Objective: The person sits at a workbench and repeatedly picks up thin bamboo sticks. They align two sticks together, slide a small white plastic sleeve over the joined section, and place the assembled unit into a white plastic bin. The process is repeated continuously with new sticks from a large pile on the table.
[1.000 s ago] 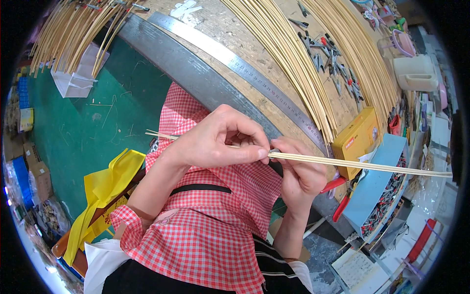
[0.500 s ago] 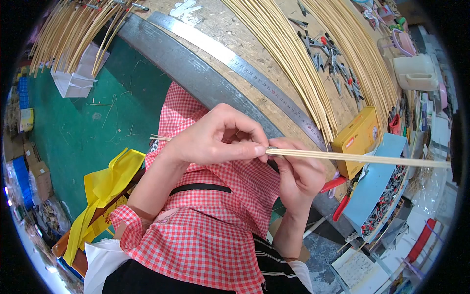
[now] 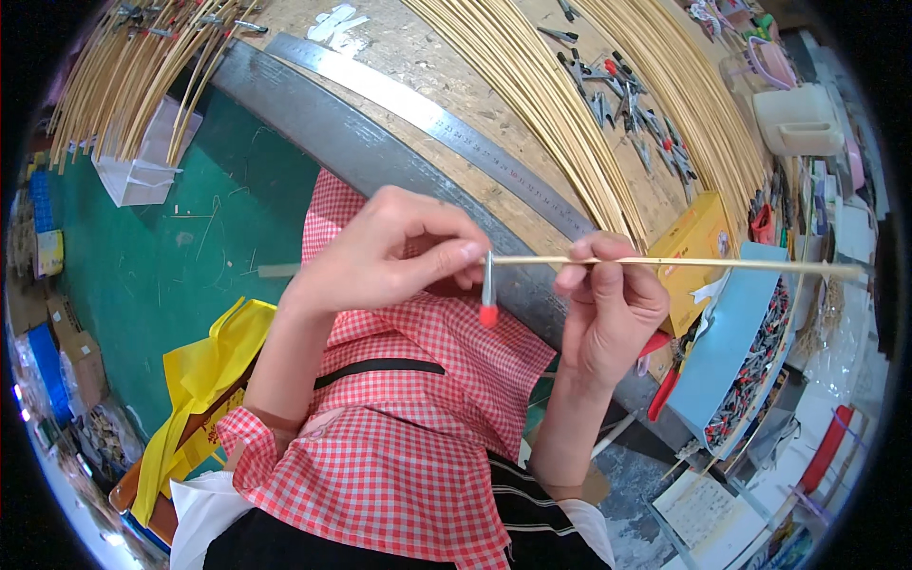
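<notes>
A thin bundle of pale bamboo strips [image 3: 532, 259] runs level across in front of me, its far right end blurred. My left hand [image 3: 394, 252] is closed on the bundle, thumb against fingers, and a short blurred length sticks out beyond the wrist. Right beside those fingertips a small metal clip [image 3: 488, 285] with a red tip hangs down from the strips. Farther along to the right, my right hand [image 3: 613, 309] pinches the same bundle between thumb and fingers, palm partly turned up.
A steel ruler [image 3: 427, 114] lies along the wooden bench [image 3: 475, 57] by a dark metal edge [image 3: 313, 123]. Long bamboo strips [image 3: 532, 85] and loose clips [image 3: 627, 95] lie beyond. At right stand a yellow box [image 3: 698, 237] and a blue box [image 3: 736, 351] of clips.
My right hand has slid right along the strips, away from the left hand. The bundle has turned, and the red-tipped clip now hangs in plain view. Both hands sit slightly higher.
</notes>
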Tool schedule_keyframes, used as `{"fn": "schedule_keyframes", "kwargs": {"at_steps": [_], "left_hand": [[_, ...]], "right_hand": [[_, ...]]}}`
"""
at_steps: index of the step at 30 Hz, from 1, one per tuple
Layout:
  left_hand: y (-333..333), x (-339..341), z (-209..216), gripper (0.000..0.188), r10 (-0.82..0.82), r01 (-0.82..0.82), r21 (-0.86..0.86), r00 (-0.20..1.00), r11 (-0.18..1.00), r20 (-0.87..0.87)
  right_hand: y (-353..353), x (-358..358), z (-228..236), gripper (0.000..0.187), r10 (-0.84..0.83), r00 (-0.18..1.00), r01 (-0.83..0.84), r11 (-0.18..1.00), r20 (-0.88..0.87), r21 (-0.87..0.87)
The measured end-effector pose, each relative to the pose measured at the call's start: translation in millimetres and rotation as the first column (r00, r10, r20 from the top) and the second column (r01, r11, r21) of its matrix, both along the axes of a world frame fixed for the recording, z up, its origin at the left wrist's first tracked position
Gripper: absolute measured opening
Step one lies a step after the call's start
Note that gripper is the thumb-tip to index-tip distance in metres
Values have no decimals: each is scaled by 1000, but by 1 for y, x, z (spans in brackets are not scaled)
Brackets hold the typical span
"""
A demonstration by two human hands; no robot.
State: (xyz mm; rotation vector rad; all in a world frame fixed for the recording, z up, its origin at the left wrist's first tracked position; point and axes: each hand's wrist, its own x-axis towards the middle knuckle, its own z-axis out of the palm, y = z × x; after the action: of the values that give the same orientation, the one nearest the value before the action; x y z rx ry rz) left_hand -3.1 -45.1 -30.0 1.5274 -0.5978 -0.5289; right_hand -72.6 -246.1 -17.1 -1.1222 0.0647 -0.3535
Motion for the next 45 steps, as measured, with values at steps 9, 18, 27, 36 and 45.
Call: {"fn": "schedule_keyframes", "kwargs": {"at_steps": [9,18,27,36,45], "left_hand": [[5,-3,29,9,84,-411,408,781,815,619],[-11,-18,36,20,195,-266,22,757,964,624],[-6,-14,26,14,130,-274,114,733,955,667],[-11,-13,19,11,71,-186,136,803,973,591],[-10,-9,29,14,-85,93,16,961,996,-262]], "right_hand": [[39,-1,-9,12,-35,998,33,999,-60,-31],[70,-25,-35,12,54,985,-90,969,-161,-232],[28,-16,4,12,-79,962,24,977,-260,-210],[1,-11,4,13,-31,997,27,998,-75,-60],[3,-11,8,8,9,1000,-6,995,29,-104]]}}
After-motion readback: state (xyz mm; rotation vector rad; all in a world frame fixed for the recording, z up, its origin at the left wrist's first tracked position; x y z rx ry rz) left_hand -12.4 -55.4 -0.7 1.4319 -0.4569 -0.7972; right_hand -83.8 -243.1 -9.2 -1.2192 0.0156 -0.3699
